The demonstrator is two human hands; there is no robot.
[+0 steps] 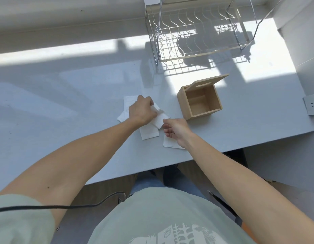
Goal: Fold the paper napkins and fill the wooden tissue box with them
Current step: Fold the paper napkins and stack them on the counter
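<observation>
A white paper napkin [158, 118] is held between both hands just above the table. My left hand [141, 110] grips its upper part with curled fingers. My right hand [175, 132] pinches its lower right corner. More white napkins lie flat: one [129, 103] behind my left hand, one [149, 133] under the held napkin, one [170, 142] beneath my right hand. The wooden tissue box [183, 103] stands to the right of the hands, empty inside, its lid [210, 80] raised at the back.
A wire dish rack [196, 37] stands at the back right of the grey table [64, 103]. A wall socket plate [311, 106] sits at the right edge. The table's front edge runs just below my right forearm.
</observation>
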